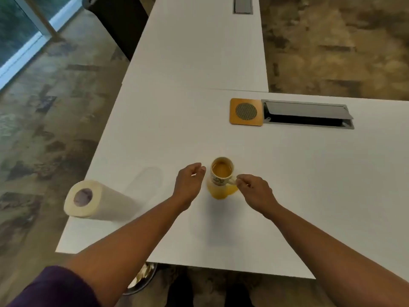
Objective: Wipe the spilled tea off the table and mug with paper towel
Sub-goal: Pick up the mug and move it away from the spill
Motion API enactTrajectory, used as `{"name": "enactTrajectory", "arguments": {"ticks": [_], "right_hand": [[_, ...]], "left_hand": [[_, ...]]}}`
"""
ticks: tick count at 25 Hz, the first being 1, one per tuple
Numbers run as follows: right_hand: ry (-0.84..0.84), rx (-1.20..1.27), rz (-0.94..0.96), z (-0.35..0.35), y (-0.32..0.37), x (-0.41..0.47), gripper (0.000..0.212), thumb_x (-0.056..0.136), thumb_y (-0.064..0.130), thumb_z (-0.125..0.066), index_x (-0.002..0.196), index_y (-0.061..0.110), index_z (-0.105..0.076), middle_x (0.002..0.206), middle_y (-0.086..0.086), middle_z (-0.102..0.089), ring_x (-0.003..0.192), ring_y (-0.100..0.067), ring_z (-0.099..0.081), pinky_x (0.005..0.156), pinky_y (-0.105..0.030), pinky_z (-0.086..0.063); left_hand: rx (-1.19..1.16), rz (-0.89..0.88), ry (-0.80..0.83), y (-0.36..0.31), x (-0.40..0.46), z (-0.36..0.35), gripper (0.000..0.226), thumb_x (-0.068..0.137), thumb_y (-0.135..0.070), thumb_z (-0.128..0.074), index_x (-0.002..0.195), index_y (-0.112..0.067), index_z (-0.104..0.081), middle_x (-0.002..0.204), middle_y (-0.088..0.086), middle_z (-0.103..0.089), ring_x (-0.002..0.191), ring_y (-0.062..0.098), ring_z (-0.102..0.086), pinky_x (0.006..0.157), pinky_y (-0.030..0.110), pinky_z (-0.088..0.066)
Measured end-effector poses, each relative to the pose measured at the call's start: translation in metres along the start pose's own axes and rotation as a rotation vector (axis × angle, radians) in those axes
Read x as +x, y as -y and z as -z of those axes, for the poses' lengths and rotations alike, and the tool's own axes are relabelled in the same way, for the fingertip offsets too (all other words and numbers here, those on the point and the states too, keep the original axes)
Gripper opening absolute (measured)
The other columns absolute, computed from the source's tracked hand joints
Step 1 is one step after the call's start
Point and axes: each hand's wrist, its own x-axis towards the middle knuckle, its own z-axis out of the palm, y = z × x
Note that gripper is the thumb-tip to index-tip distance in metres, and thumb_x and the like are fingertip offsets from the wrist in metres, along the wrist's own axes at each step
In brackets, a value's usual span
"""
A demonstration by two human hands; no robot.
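A cream mug (222,171) holding tea stands on the white table (309,196), with a yellow tea puddle (221,192) spread around its near side. My left hand (189,181) hovers just left of the mug, fingers curled and apart, holding nothing. My right hand (254,190) is at the mug's handle on the right, fingertips pinched at or beside it; whether it grips the handle is unclear. A paper towel roll (97,201) stands upright near the table's left edge, apart from both hands.
A wooden coaster with a round mesh centre (246,111) lies at the back, next to an open cable hatch (307,115). A bin (141,280) sits below the table's near edge. The left table edge runs close to the roll.
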Motion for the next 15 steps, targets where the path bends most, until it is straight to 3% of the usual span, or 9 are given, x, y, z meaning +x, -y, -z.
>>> {"name": "enactTrajectory", "arguments": {"ticks": [2,4,8,11,15], "right_hand": [[0.056,0.181,-0.107,-0.01,-0.007,0.01,0.035,0.099,0.045,-0.051,0.128,0.028,-0.062,0.105,0.003,-0.069,0.101,-0.022,-0.064,0.092,-0.045,-0.051],[0.083,0.292,-0.157,-0.018,-0.012,0.018,0.04,0.099,0.042,-0.054,0.134,0.024,-0.058,0.11,-0.003,-0.07,0.101,-0.023,-0.065,0.087,-0.038,-0.053],[0.081,0.363,-0.173,-0.03,-0.02,0.031,0.024,0.099,0.039,-0.054,0.116,0.026,-0.066,0.097,0.001,-0.072,0.088,-0.018,-0.067,0.071,-0.029,-0.05],[0.11,0.394,-0.202,-0.038,-0.026,0.037,0.022,0.102,0.04,-0.05,0.107,0.028,-0.067,0.095,0.002,-0.072,0.086,-0.019,-0.069,0.07,-0.028,-0.05],[0.154,0.454,-0.235,-0.04,-0.032,0.046,0.024,0.104,0.035,-0.047,0.105,0.023,-0.068,0.101,-0.003,-0.073,0.089,-0.021,-0.071,0.08,-0.033,-0.056]], "left_hand": [[-0.025,0.028,0.006,0.003,0.01,-0.007,0.042,0.099,-0.036,-0.061,0.137,-0.016,-0.061,0.136,0.0,-0.064,0.121,0.023,-0.062,0.107,0.043,-0.049],[-0.037,0.049,0.02,0.009,0.018,-0.015,0.039,0.098,-0.034,-0.063,0.134,-0.018,-0.063,0.134,-0.002,-0.066,0.12,0.022,-0.063,0.105,0.041,-0.05],[-0.086,0.046,0.002,0.015,0.03,-0.031,0.016,0.095,-0.025,-0.068,0.11,-0.03,-0.072,0.112,-0.013,-0.072,0.113,0.015,-0.065,0.088,0.026,-0.053],[-0.092,0.054,-0.018,0.022,0.034,-0.04,0.032,0.095,-0.022,-0.069,0.126,-0.017,-0.069,0.125,-0.002,-0.071,0.117,0.015,-0.064,0.1,0.035,-0.053],[-0.13,0.075,-0.038,0.023,0.039,-0.046,0.034,0.096,-0.018,-0.066,0.131,-0.017,-0.066,0.13,-0.001,-0.068,0.121,0.016,-0.061,0.105,0.04,-0.051]]}}
